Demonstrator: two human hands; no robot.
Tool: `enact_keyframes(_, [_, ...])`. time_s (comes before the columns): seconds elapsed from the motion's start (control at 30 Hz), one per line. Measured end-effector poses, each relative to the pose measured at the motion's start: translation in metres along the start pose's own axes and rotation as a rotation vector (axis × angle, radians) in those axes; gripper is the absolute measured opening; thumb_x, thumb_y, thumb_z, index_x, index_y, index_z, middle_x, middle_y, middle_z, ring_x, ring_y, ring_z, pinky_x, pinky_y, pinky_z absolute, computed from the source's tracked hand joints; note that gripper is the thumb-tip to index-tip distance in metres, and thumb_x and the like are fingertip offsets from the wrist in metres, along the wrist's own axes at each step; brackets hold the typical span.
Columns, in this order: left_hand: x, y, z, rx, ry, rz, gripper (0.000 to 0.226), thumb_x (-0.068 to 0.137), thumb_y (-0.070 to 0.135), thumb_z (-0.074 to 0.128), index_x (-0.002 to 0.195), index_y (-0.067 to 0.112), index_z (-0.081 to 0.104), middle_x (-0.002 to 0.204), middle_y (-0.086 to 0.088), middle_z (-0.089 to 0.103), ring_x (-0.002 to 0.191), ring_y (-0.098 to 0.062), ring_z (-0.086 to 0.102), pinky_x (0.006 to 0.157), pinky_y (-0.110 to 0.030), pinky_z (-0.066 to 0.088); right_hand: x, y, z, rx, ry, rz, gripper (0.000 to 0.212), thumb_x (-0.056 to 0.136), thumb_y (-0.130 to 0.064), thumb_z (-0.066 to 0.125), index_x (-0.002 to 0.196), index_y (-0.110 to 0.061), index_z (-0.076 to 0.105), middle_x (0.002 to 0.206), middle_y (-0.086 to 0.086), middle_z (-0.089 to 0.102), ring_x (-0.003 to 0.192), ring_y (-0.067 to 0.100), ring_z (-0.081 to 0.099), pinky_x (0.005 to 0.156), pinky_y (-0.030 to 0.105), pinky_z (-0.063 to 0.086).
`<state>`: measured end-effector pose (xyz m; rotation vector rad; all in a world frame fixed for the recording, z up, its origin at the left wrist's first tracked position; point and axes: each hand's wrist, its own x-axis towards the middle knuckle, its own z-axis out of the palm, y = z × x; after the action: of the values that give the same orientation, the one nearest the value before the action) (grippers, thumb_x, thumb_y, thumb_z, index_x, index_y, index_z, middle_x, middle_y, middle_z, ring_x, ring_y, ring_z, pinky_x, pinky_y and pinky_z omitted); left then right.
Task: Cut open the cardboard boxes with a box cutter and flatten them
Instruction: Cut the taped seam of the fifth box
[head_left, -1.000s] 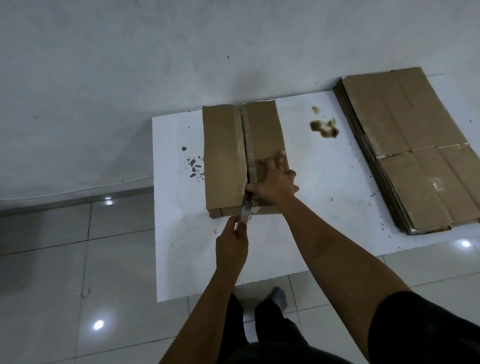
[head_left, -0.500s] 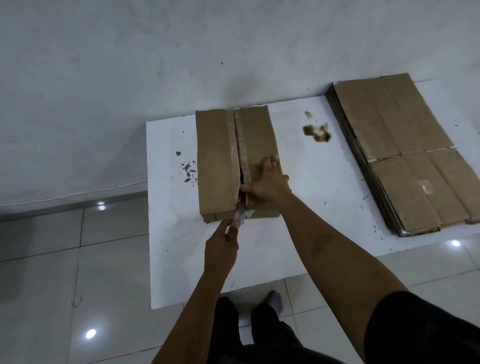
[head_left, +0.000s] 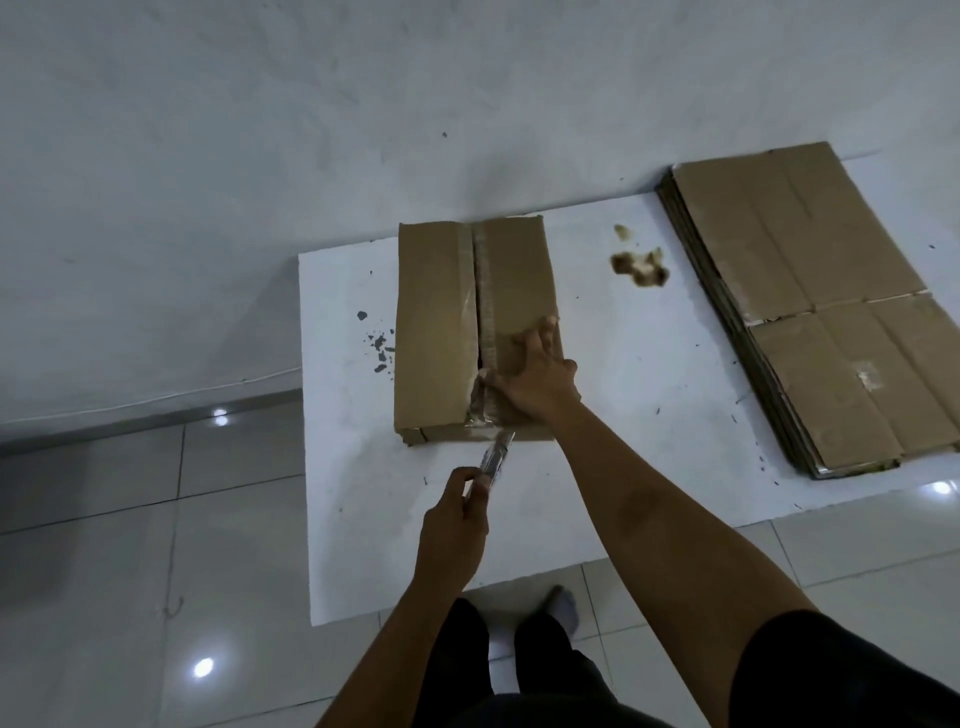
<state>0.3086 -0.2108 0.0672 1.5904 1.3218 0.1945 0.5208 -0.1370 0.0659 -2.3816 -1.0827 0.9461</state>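
A brown cardboard box lies on the white table, its taped centre seam split along the near half. My right hand presses flat on the box's right flap near the front edge. My left hand grips a box cutter, whose tip touches the torn tape at the box's near edge. A stack of flattened cardboard boxes rests at the table's right side.
A brown stain and dark specks mark the table top. A grey wall rises right behind the table. Tiled floor spreads to the left and front, where my legs and feet stand.
My left hand has pulled the box cutter toward me, out of the seam to the box's near edge. My right hand stays pressed on the right flap.
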Motion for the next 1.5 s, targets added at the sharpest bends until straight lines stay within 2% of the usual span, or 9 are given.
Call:
enact_keyframes(0.33, [0.005,0.022,-0.044,-0.139,0.103,-0.041,0.031,0.106,0.039,0.035,0.131,0.025,0.049,0.083,-0.005,0.067,0.075,-0.02,0.066,0.062,-0.029,0.054,-0.039,-0.006,-0.005,-0.135,0.019,0.03,0.057,0.101,-0.053,0.04,0.153,-0.043,0.018,0.166,-0.003,-0.012,0.132,0.047,0.037,0.1,0.056,0.04])
enact_keyframes(0.5, [0.029,0.055,-0.057,-0.169,0.081,0.025,0.037,0.107,0.033,0.036,0.141,0.024,0.046,0.095,-0.007,0.067,0.084,-0.024,0.065,0.065,-0.028,0.05,-0.057,-0.021,-0.022,-0.228,0.193,0.066,0.047,0.1,-0.052,0.036,0.132,-0.022,0.052,0.146,0.007,0.045,0.13,0.036,0.039,0.102,0.055,0.033])
enact_keyframes(0.57, [0.038,0.07,-0.059,-0.139,0.056,0.082,0.037,0.105,0.033,0.041,0.142,0.027,0.045,0.104,-0.01,0.068,0.085,-0.027,0.065,0.063,-0.025,0.048,-0.062,-0.028,-0.026,-0.118,0.238,0.053,0.047,0.099,-0.055,0.039,0.119,-0.019,0.061,0.125,0.006,0.06,0.119,0.031,0.05,0.099,0.049,0.039])
enact_keyframes(0.77, [0.061,0.102,-0.052,-0.116,-0.02,0.162,0.034,0.1,0.041,0.054,0.133,0.037,0.049,0.111,0.0,0.068,0.087,-0.024,0.069,0.064,-0.025,0.055,-0.063,-0.037,-0.031,0.557,-0.02,0.117,0.042,0.09,-0.058,0.06,0.087,-0.018,0.074,0.088,0.0,0.075,0.088,0.019,0.07,0.092,0.043,0.055])
enact_keyframes(0.93, [0.083,0.119,-0.048,-0.1,-0.017,0.209,0.045,0.091,0.04,0.068,0.128,0.023,0.048,0.105,0.005,0.067,0.08,-0.003,0.062,0.062,-0.016,0.051,-0.049,-0.038,-0.051,0.601,0.135,0.114,0.045,0.097,-0.045,0.052,0.067,-0.013,0.063,0.071,0.007,0.068,0.074,0.026,0.066,0.071,0.038,0.054])
enact_keyframes(1.07, [0.104,0.122,-0.051,0.112,0.098,0.238,0.044,0.092,0.048,0.063,0.125,0.021,0.052,0.117,-0.002,0.066,0.096,-0.016,0.063,0.081,-0.029,0.053,-0.024,-0.028,-0.072,0.725,0.164,0.146,0.036,0.104,-0.034,0.037,0.097,-0.004,0.056,0.081,0.012,0.067,0.062,0.023,0.067,0.057,0.03,0.05])
enact_keyframes(1.23, [0.123,0.106,-0.039,0.658,0.158,0.153,0.067,0.091,0.069,0.043,0.145,0.03,0.036,0.154,-0.005,0.031,0.141,-0.031,0.03,0.111,-0.05,0.033,0.041,-0.012,-0.102,0.643,0.106,0.126,0.03,0.104,-0.034,0.033,0.108,-0.008,0.048,0.088,0.01,0.059,0.074,0.022,0.058,0.069,0.039,0.049])
enact_keyframes(1.4, [0.117,0.102,-0.001,0.637,0.198,-0.117,0.085,0.082,0.08,0.044,0.152,0.04,0.019,0.162,-0.011,0.011,0.147,-0.043,0.013,0.112,-0.068,0.026,0.119,-0.011,-0.131,0.395,0.145,-0.017,0.029,0.101,-0.03,0.04,0.103,-0.005,0.054,0.102,0.017,0.06,0.096,0.034,0.062,0.079,0.045,0.052])
enact_keyframes(1.5, [0.116,0.108,0.004,0.555,0.186,-0.217,0.083,0.084,0.076,0.048,0.151,0.049,0.01,0.163,-0.006,-0.004,0.148,-0.045,0.001,0.103,-0.077,0.023,0.153,-0.014,-0.135,0.294,0.068,-0.115,0.027,0.1,-0.029,0.042,0.101,-0.005,0.055,0.104,0.015,0.057,0.096,0.032,0.058,0.075,0.035,0.041])
